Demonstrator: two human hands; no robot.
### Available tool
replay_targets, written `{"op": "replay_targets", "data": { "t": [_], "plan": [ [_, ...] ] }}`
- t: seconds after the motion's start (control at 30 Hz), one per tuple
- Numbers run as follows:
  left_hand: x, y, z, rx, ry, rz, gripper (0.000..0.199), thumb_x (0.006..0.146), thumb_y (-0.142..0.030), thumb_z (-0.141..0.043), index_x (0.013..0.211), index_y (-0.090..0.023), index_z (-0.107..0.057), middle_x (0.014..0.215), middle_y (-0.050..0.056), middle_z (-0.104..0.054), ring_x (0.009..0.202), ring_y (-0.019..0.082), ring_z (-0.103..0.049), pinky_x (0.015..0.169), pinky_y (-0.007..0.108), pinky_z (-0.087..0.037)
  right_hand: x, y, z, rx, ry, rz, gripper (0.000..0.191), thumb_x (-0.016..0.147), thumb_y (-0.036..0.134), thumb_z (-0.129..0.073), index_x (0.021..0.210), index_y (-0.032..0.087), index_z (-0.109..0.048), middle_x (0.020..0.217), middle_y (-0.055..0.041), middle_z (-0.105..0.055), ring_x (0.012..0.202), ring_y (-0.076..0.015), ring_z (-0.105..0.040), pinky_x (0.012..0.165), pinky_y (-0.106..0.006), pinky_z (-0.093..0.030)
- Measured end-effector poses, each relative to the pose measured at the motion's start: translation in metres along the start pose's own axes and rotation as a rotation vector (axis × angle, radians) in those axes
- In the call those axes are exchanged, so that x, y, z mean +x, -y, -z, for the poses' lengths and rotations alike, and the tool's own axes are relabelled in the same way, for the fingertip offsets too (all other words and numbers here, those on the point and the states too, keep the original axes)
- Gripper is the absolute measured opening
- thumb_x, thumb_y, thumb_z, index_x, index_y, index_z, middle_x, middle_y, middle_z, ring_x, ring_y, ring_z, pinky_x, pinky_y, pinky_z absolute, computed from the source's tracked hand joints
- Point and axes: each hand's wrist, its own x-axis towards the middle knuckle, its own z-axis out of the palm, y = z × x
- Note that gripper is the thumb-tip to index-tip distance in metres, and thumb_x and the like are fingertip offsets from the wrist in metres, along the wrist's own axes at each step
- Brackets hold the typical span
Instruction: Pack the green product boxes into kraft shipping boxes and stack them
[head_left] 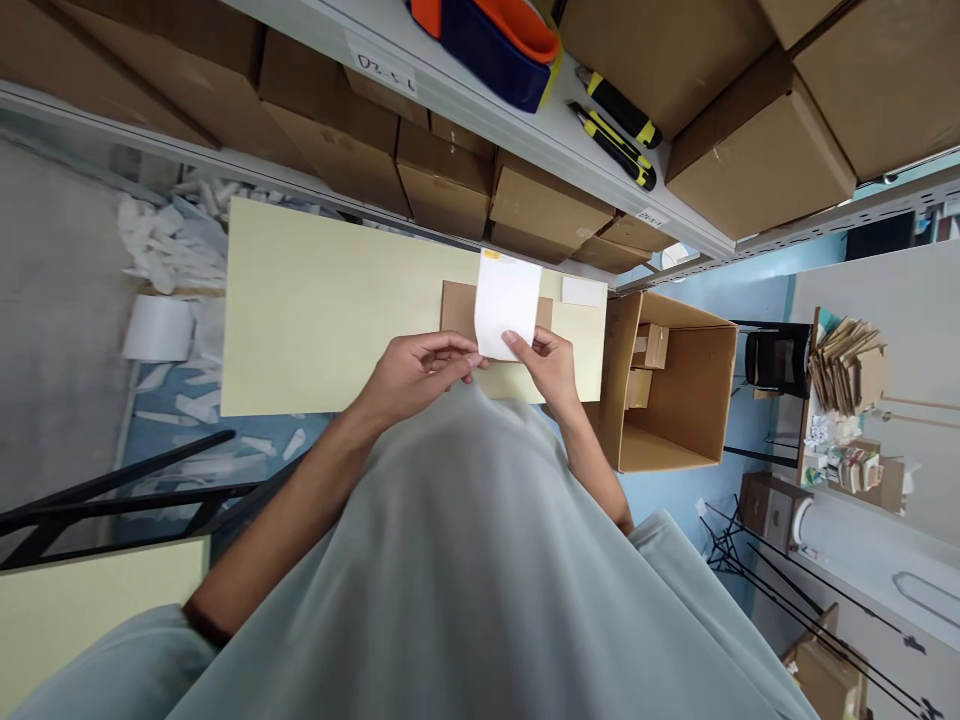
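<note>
A white paper sheet (507, 300) with a small yellow mark at its top left is held up over the table. My right hand (551, 365) grips its lower right part, thumb on the front face and fingers behind. The fingertips of my left hand (424, 372) are pinched together at the sheet's lower left corner; whether the corner lies between them I cannot tell. Behind the sheet, and partly hidden by it, a flat brown cardboard piece (457, 308) lies on the pale yellow tabletop (322, 310). A small white card (581, 291) lies to the right.
An open cardboard box (675, 455) stands right of the table. Above the table's far side runs a shelf (480, 90) with cardboard boxes, two utility knives (615, 145) and a blue-orange tape dispenser (495, 45). White scraps (169, 240) lie at left.
</note>
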Motion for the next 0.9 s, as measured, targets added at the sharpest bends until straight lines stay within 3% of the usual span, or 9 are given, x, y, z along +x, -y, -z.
{"op": "replay_targets", "data": {
  "t": [0.1, 0.2, 0.33, 0.47, 0.6, 0.73, 0.9],
  "plan": [
    [0.001, -0.001, -0.009, 0.045, -0.021, -0.029, 0.038, 0.082, -0.061, -0.085, 0.087, -0.024, -0.08, 0.089, 0.008, -0.082, 0.074, 0.022, -0.074, 0.069, 0.033, -0.062, 0.002, -0.013, 0.002, -0.228, -0.006, 0.037, 0.056, 0.095, 0.072, -0.08, 0.113, 0.02, -0.081, 0.11, -0.0091, -0.081, 0.097, -0.0215, -0.075, 0.087, -0.034, -0.064],
    [0.003, 0.0, -0.017, 0.101, -0.062, -0.051, 0.033, 0.085, -0.057, -0.08, 0.087, -0.024, -0.078, 0.087, 0.007, -0.08, 0.077, 0.021, -0.072, 0.069, 0.031, -0.06, -0.005, -0.015, 0.008, -0.376, -0.045, 0.19, 0.044, 0.103, 0.061, -0.076, 0.125, 0.023, -0.08, 0.124, -0.011, -0.077, 0.104, -0.0204, -0.074, 0.094, -0.035, -0.063],
    [0.005, 0.006, -0.029, 0.186, -0.082, -0.09, 0.029, 0.091, -0.052, -0.072, 0.085, -0.023, -0.073, 0.086, 0.006, -0.076, 0.079, 0.02, -0.069, 0.071, 0.03, -0.057, -0.017, -0.01, 0.017, -0.234, 0.079, 0.301, 0.038, 0.107, 0.061, -0.071, 0.11, 0.025, -0.084, 0.108, -0.0074, -0.076, 0.096, -0.0193, -0.072, 0.089, -0.035, -0.062],
    [0.001, 0.014, -0.039, 0.235, -0.088, -0.116, 0.027, 0.096, -0.047, -0.065, 0.087, -0.023, -0.073, 0.092, 0.006, -0.075, 0.086, 0.02, -0.07, 0.074, 0.03, -0.057, -0.016, -0.016, 0.019, -0.125, 0.132, 0.257, 0.038, 0.102, 0.062, -0.077, 0.098, 0.025, -0.084, 0.099, -0.0056, -0.075, 0.088, -0.0189, -0.068, 0.081, -0.035, -0.059],
    [-0.008, 0.024, -0.04, 0.268, -0.095, -0.141, 0.026, 0.099, -0.045, -0.063, 0.091, -0.023, -0.074, 0.096, 0.005, -0.076, 0.089, 0.019, -0.071, 0.079, 0.03, -0.061, -0.011, -0.029, 0.013, -0.087, 0.164, 0.19, 0.029, 0.1, 0.053, -0.078, 0.091, 0.026, -0.081, 0.094, -0.0036, -0.074, 0.086, -0.0186, -0.066, 0.079, -0.034, -0.058],
    [-0.015, 0.038, -0.022, 0.258, -0.131, -0.149, 0.02, 0.095, -0.039, -0.061, 0.088, -0.023, -0.072, 0.095, 0.005, -0.075, 0.089, 0.018, -0.07, 0.08, 0.03, -0.062, -0.01, -0.033, 0.001, -0.059, 0.145, 0.143, 0.02, 0.096, 0.042, -0.074, 0.086, 0.025, -0.075, 0.091, -0.0021, -0.072, 0.084, -0.0177, -0.066, 0.079, -0.033, -0.057],
    [-0.02, 0.056, 0.039, 0.312, -0.256, -0.078, 0.014, 0.087, -0.033, -0.06, 0.083, -0.023, -0.069, 0.096, 0.004, -0.076, 0.087, 0.018, -0.072, 0.083, 0.029, -0.062, -0.012, -0.02, -0.022, -0.008, 0.027, 0.097, 0.015, 0.091, 0.037, -0.067, 0.086, 0.024, -0.071, 0.092, -0.002, -0.072, 0.081, -0.0167, -0.068, 0.08, -0.033, -0.057]
  ]
}}
